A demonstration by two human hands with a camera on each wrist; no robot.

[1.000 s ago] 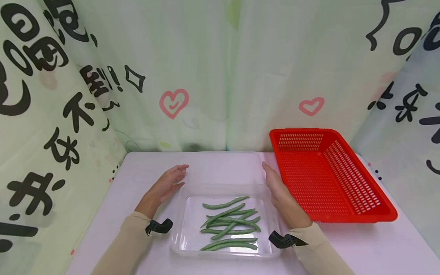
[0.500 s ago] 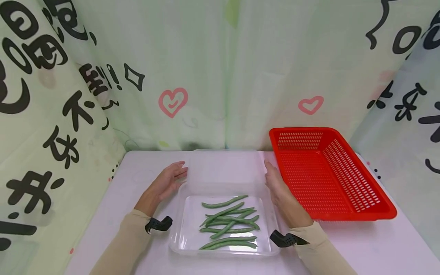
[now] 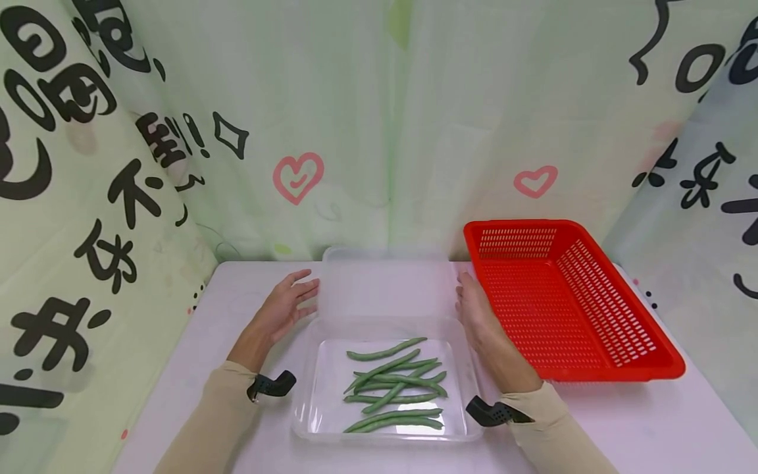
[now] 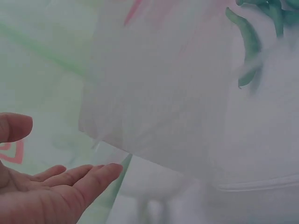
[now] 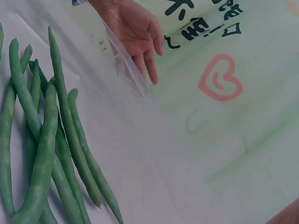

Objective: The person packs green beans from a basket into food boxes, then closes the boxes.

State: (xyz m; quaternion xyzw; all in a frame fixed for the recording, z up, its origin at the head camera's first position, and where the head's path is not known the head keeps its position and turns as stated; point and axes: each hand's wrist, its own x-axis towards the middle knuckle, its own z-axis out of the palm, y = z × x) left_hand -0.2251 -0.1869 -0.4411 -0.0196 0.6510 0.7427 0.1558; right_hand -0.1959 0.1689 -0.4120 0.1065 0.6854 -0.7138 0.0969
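A clear plastic container [image 3: 306, 401] lies on the table, with several green beans [image 3: 395, 419] spread across its floor. At its far side a translucent lid [image 3: 385, 289] stands tilted up toward the curtain. By the lid's left edge is my left hand [image 3: 283, 313], thumb up and fingers extended; the left wrist view shows these fingers [image 4: 96, 179] at the lid's lower corner with nothing gripped. My right hand [image 3: 481, 322] stands on edge along the lid's right side, its fingers straight. Only a small part of that hand [image 5: 286, 217] enters the right wrist view.
A red perforated basket [image 3: 568, 309] stands at the right, close beside my right hand. White table surface [image 3: 237, 316] shows to the left of the container. A pale curtain [image 3: 367, 118] with printed writing and hearts encloses the table at the back and sides.
The lid's far edge has risen, and the lid now tilts up more. My left hand has shifted slightly left and up, its fingers more spread. The beans and basket stay put.
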